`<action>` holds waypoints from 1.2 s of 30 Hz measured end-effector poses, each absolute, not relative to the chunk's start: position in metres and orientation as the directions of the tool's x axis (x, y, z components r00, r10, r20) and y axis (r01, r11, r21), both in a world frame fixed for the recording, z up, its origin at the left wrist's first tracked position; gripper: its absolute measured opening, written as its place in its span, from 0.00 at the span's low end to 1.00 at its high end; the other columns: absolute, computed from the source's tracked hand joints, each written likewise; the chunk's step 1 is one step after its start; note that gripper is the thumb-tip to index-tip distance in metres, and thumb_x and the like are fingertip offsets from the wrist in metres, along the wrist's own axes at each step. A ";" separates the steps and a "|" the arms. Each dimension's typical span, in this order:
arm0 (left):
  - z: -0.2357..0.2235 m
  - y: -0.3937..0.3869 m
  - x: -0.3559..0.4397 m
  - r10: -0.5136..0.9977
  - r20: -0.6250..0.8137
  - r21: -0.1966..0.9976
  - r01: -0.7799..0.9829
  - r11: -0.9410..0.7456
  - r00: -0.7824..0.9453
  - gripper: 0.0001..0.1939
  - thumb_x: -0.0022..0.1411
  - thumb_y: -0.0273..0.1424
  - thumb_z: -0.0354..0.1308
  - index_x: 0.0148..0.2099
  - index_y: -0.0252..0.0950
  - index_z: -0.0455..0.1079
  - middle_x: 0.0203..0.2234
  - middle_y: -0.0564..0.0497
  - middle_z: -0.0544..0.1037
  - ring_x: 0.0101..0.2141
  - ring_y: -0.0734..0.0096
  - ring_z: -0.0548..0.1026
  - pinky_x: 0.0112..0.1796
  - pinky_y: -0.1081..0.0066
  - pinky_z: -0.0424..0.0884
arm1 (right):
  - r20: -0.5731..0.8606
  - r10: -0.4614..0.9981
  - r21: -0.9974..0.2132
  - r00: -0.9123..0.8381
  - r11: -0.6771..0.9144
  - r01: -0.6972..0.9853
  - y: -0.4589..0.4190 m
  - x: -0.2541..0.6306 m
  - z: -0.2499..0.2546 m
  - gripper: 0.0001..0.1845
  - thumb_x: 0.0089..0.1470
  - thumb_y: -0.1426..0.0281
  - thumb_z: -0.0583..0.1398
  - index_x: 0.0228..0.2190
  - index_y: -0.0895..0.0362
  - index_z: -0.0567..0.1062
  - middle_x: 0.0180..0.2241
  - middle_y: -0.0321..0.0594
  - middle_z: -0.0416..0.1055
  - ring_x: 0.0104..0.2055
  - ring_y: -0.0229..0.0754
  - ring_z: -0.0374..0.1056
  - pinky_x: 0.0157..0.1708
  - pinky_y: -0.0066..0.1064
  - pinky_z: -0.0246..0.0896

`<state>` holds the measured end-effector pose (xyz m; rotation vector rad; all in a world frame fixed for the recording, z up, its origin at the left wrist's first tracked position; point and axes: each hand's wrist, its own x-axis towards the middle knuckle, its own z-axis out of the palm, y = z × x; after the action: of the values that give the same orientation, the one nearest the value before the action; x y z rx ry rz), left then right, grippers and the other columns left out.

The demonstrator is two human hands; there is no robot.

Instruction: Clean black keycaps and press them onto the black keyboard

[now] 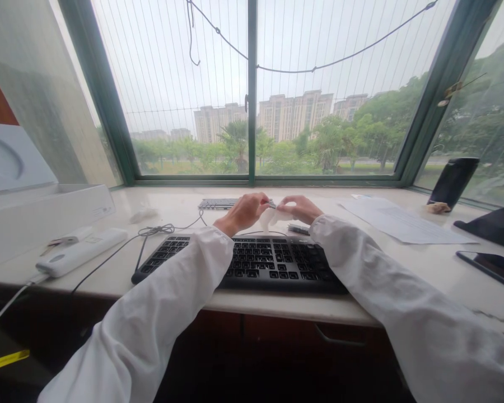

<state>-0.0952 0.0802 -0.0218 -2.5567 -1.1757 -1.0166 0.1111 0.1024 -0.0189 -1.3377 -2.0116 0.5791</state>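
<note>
A black keyboard (256,260) lies along the near edge of the sill, partly covered by my sleeves. Many of its key places look like bare frames without caps. Above its far edge, my left hand (244,212) pinches a small grey piece, seemingly a keycap (271,204). My right hand (301,209) meets it from the right, thumb and finger closed on a thin white tissue (269,221) that hangs down between the hands. Behind my left hand are rows of loose keycaps (217,204); a smaller group of keycaps (298,229) sits beneath my right hand.
A black cable (162,229) and a white power strip (82,252) lie left, near a white box (46,210). To the right are paper sheets (399,221), a phone (493,267) and a dark upright object (454,182). A window (252,84) stands behind.
</note>
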 end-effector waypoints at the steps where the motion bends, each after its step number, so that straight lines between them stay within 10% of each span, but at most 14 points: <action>1: -0.022 0.080 -0.094 0.615 0.640 0.137 0.719 -0.681 0.461 0.11 0.66 0.30 0.55 0.46 0.30 0.73 0.38 0.43 0.80 0.37 0.66 0.77 0.38 0.69 0.71 | 0.263 0.926 -0.722 -0.272 0.376 0.581 0.100 0.110 -0.018 0.15 0.52 0.60 0.60 0.33 0.59 0.76 0.34 0.45 0.77 0.36 0.44 0.71 0.36 0.33 0.63; 19: -0.024 0.069 -0.085 0.527 0.753 0.204 0.621 -0.757 0.395 0.06 0.58 0.27 0.62 0.39 0.35 0.77 0.31 0.51 0.82 0.32 0.69 0.79 0.36 0.73 0.71 | 0.445 0.844 -0.814 -0.300 0.521 0.257 0.104 0.105 -0.025 0.23 0.38 0.52 0.69 0.25 0.58 0.72 0.41 0.47 0.74 0.42 0.47 0.71 0.36 0.33 0.66; 36: -0.028 0.071 -0.086 0.524 0.746 0.179 0.634 -0.752 0.412 0.09 0.59 0.27 0.62 0.43 0.39 0.79 0.34 0.50 0.83 0.33 0.67 0.80 0.35 0.70 0.72 | 0.311 0.877 -0.925 -0.367 0.368 0.095 0.101 0.106 -0.018 0.26 0.33 0.62 0.73 0.26 0.56 0.63 0.25 0.35 0.72 0.25 0.36 0.67 0.22 0.25 0.55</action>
<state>-0.0863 0.0709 -0.0277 -2.5263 -1.0431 -1.2606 0.1059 0.1011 -0.0183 -0.8627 -1.7336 1.0956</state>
